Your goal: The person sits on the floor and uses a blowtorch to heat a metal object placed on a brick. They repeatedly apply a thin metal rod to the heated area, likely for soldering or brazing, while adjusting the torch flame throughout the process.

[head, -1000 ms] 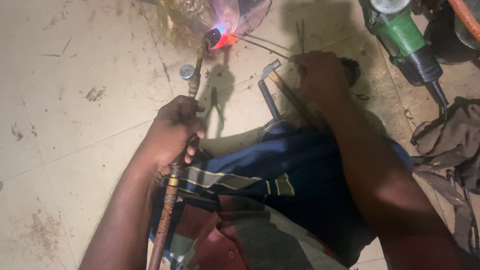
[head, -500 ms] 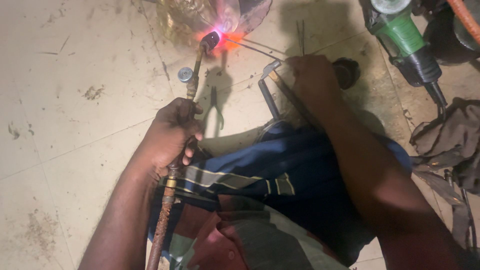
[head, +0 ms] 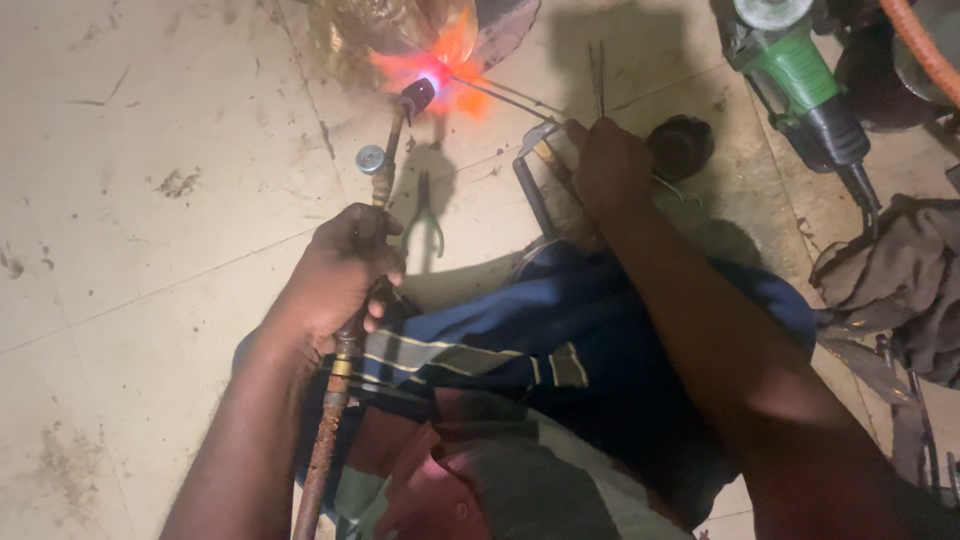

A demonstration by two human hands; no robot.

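My left hand (head: 340, 270) grips a rusty brass gas torch (head: 385, 170) whose hose runs down past my wrist. Its tip throws an orange-pink flame (head: 435, 70) against a shiny brass-coloured metal piece (head: 400, 30) at the top of the view. My right hand (head: 610, 165) holds a thin filler rod (head: 505, 97) whose far end reaches into the flame. A square metal bracket (head: 535, 180) lies just left of that hand. I sit on the floor, knees covered by blue striped cloth.
Pliers (head: 428, 215) lie on the tiled floor under the torch. A green angle grinder (head: 800, 85) rests at the upper right beside an orange hose (head: 925, 50). A black knob (head: 680, 145) and a pile of dark rags (head: 895, 275) lie at right.
The flame has grown brighter and wider on the metal piece. Both hands have stayed nearly in place, and the rod stays in the flame.
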